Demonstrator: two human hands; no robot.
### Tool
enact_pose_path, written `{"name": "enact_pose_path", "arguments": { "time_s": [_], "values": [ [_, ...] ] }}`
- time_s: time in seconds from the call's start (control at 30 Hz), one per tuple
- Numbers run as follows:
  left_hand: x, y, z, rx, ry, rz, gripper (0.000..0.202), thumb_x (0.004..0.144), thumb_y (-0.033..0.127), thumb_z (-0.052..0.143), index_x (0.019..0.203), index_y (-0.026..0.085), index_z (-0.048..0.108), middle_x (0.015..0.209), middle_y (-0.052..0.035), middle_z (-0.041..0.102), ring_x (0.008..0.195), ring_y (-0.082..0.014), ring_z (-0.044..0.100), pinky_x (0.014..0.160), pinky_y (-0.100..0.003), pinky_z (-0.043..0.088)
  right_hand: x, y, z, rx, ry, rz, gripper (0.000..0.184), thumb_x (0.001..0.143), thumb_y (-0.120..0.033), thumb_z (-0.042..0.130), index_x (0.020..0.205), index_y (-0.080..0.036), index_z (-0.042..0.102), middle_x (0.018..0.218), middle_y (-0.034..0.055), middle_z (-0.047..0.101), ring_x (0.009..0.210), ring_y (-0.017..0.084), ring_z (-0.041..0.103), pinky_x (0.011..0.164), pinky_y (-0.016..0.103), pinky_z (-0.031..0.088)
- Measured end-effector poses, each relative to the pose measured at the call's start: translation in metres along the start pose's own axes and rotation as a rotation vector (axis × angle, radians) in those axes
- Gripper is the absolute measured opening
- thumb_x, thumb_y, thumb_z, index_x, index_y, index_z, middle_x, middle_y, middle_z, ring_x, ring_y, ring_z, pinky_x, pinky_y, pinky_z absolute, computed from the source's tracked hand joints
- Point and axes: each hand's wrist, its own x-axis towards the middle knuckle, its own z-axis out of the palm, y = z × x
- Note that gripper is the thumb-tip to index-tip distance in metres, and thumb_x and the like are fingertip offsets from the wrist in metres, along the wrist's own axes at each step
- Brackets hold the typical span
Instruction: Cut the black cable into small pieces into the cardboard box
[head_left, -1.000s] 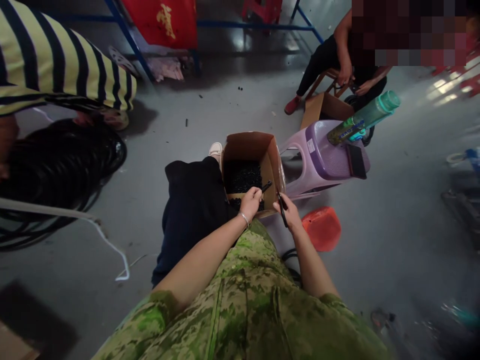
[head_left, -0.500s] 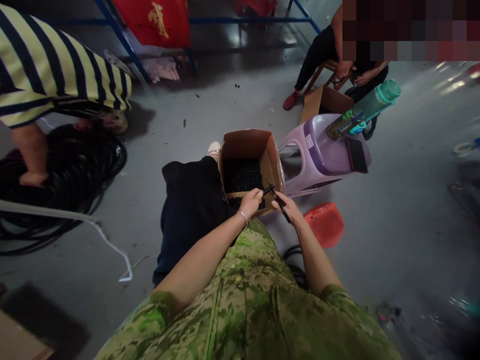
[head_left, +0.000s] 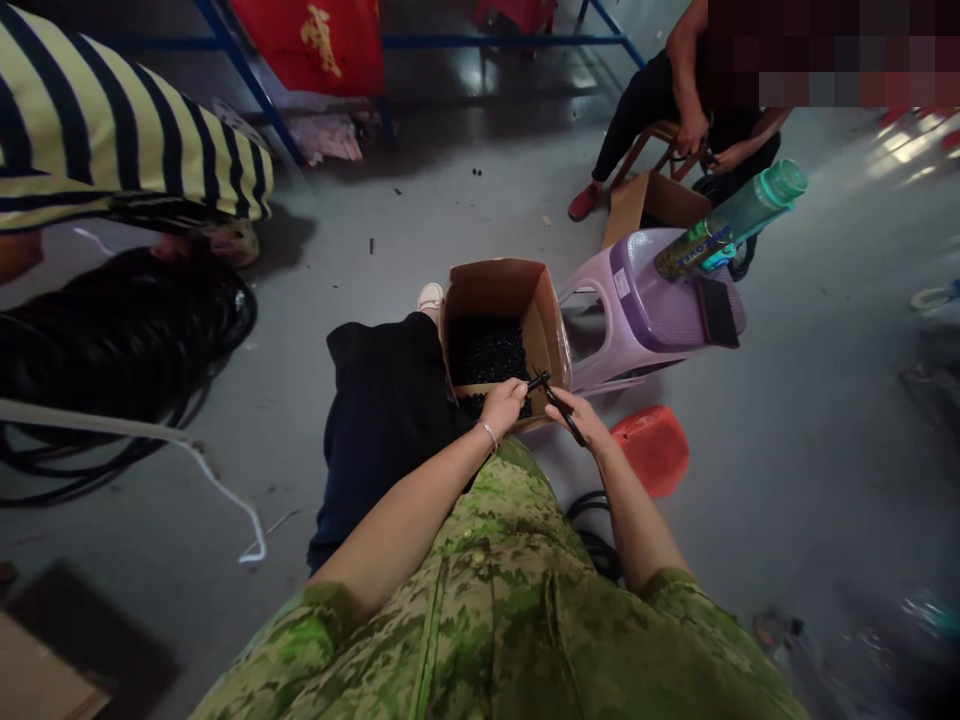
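Observation:
A short black tube-like piece is pinched in my left hand, its end pointing right. My right hand is wrapped round the handles of a black cutting tool, scissors or snips; which of them I cannot tell. The tool's tip meets the black piece above the near right corner of an open cardboard box. Inside that box lies a heap of small black pieces.
To the right stands a purple stool with a green bottle and a dark phone. A red plastic piece lies beside it. Coiled black hose fills the left floor. A seated person works beyond; another bends at left.
The black piece and cutting tool have barely shifted in my hands. At left, the person in stripes has drawn an arm back from the coiled hose. The view has shifted slightly.

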Motion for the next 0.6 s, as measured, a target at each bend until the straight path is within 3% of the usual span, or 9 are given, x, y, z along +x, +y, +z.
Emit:
{"name": "enact_pose_path", "arguments": {
  "time_s": [0.3, 0.6],
  "values": [
    [0.002, -0.003, -0.002, -0.022, 0.019, -0.067, 0.025, 0.085, 0.031, 0.043, 0.067, 0.017, 0.052, 0.052, 0.0050, 0.040, 0.048, -0.0086, 0.032, 0.049, -0.021, 0.024, -0.001, 0.004, -0.004, -0.319, 0.032, -0.043, 0.038, 0.083, -0.045, 0.059, 0.103, -0.015, 0.072, 0.078, 0.0035, 0.069, 0.068, 0.017, 0.061, 0.066, 0.024, 0.044],
    [0.010, -0.015, -0.001, 0.098, 0.097, -0.048, 0.027, 0.084, 0.034, 0.043, 0.064, 0.018, 0.052, 0.054, 0.0027, 0.046, 0.051, -0.0106, 0.039, 0.050, -0.022, 0.027, -0.010, 0.011, -0.003, -0.387, 0.053, -0.094, 0.034, 0.085, -0.041, 0.055, 0.094, -0.013, 0.073, 0.067, 0.0031, 0.065, 0.059, 0.014, 0.056, 0.059, 0.020, 0.039]
  ]
}}
